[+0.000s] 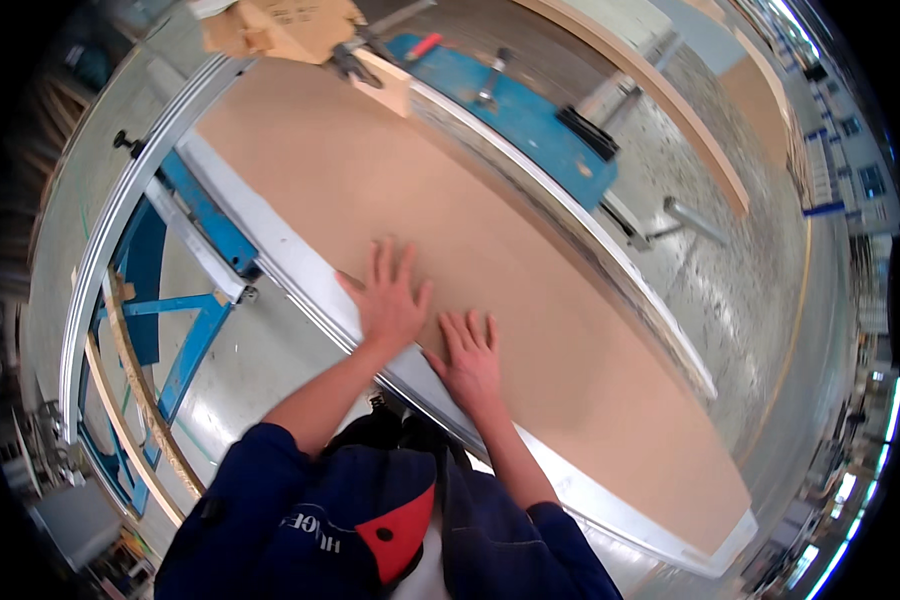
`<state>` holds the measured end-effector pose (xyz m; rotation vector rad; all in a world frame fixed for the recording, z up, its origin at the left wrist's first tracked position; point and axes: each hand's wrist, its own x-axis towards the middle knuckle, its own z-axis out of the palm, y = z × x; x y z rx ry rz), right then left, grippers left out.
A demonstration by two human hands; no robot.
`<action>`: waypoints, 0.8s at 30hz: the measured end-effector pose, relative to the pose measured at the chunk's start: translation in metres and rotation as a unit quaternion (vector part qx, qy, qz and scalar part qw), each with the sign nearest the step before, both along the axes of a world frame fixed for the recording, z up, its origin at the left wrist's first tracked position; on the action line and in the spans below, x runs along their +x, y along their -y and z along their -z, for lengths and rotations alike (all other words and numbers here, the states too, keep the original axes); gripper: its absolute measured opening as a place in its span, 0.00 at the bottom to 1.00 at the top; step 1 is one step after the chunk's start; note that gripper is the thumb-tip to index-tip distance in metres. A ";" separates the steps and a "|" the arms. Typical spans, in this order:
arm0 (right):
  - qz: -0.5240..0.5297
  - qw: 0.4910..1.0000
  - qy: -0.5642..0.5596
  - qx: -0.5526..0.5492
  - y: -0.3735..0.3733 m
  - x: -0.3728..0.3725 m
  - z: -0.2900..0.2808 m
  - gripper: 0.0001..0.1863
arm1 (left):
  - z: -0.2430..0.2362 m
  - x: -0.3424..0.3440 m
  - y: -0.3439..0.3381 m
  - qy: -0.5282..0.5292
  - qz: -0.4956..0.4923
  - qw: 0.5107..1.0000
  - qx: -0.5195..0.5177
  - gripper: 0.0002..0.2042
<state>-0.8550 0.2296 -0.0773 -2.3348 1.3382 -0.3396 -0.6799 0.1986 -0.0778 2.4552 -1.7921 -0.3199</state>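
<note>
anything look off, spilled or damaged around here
Nothing clearly stands out as spilled or broken. The brown panel lies flat under the left hand and right hand; its bowed edges are likely lens distortion. Slightly untidy: loose tools lie at different angles on the blue surface beyond it.

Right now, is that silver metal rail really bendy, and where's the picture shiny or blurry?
Head view: the long silver metal rail probably looks bowed because of the fisheye lens; head view: long white strip lights glare at the right edge, and the smooth grey floor shines; head view: dark brown clutter near the left rim looks blurry.
</note>
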 end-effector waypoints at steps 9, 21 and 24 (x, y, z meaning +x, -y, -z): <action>0.035 0.999 -0.016 0.032 -0.095 -0.220 -0.008 0.32 | 0.019 0.002 0.006 0.050 -0.014 0.999 0.017 0.31; -0.014 0.997 -0.071 -0.014 -0.128 -0.332 0.019 0.40 | 0.025 0.004 0.004 0.045 -0.034 0.998 -0.002 0.30; -0.010 0.998 -0.065 -0.008 -0.126 -0.327 0.019 0.40 | 0.021 0.004 0.007 0.052 -0.034 0.998 -0.001 0.30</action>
